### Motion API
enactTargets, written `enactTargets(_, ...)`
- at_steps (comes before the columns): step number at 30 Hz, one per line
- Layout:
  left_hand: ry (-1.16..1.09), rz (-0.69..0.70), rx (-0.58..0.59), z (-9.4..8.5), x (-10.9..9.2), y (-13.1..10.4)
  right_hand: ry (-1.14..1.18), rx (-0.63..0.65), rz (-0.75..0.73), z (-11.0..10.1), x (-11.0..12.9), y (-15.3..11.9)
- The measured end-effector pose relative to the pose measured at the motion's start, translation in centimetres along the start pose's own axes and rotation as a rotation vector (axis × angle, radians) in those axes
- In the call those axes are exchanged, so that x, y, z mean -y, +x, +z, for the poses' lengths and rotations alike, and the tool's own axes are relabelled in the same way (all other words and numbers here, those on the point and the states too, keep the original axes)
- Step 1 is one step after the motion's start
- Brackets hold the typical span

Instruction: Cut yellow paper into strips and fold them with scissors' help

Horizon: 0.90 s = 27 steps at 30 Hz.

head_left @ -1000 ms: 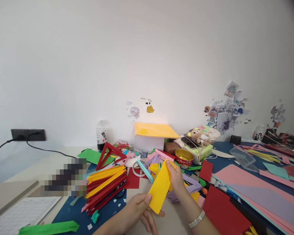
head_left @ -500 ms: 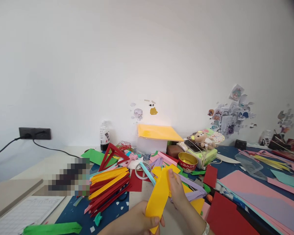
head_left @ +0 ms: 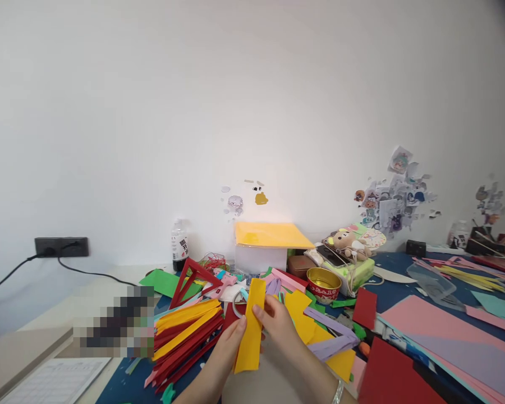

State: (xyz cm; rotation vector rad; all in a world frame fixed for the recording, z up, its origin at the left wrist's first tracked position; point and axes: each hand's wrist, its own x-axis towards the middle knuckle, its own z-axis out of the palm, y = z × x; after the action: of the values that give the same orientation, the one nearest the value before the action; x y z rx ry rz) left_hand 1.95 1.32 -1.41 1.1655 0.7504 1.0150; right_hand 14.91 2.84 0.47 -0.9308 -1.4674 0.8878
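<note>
A folded yellow paper strip [head_left: 251, 336] stands almost upright in front of me, gripped from both sides. My left hand [head_left: 232, 342] pinches its left edge, thumb on the near face. My right hand [head_left: 278, 320] holds the upper right edge, its thumb pressed on the face and the other fingers partly hidden behind. Left of the hands lies a bundle of red and yellow paper strips [head_left: 189, 336]. Behind the strip, a roll of tape [head_left: 237, 303] is partly covered. Yellow paper pieces [head_left: 301, 317] and folded purple strips [head_left: 334, 339] lie right of my right hand.
A red and gold tin [head_left: 324, 284] stands beyond the hands, near a white box with an orange sheet [head_left: 273, 234]. A bottle [head_left: 179, 247] is against the wall. Red card [head_left: 398, 376] and pink sheets [head_left: 437, 331] lie at the right; a printed form [head_left: 54, 381] at the left.
The yellow strip has turned more upright and shifted left. My left hand moved up along its left edge, and my right hand came lower. The view tilted slightly up.
</note>
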Motion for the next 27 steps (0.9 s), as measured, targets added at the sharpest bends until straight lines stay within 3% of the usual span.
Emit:
enactTargets(4,0.044,0.122,-0.144,-0.8,-0.3,0.8,-0.178,-0.117,-0.051,0.1,-0.9,-0.5)
enactTargets(12,0.056,0.126,-0.088,-1.6,-1.3,0.6,-0.108,-0.096,-0.077,-1.7,-0.2,-0.3)
enactTargets(16,0.182,0.268,-0.174,-1.8,-1.3,0.3,-0.293,-0.204,-0.122,-1.3,0.4,-0.9)
enactTargets(19,0.302,0.355,-0.236,-1.8,-0.9,0.0,-0.311,-0.185,-0.162,-0.9,0.7,-1.3)
enactTargets(23,0.301,0.332,-0.240,-1.5,-1.1,-0.3,-0.215,-0.107,-0.157,-1.1,0.6,-1.3)
enactTargets(27,0.072,0.221,-0.262,-1.0,-2.4,-1.4,-0.175,-0.183,-0.150,-2.0,-0.2,-0.6)
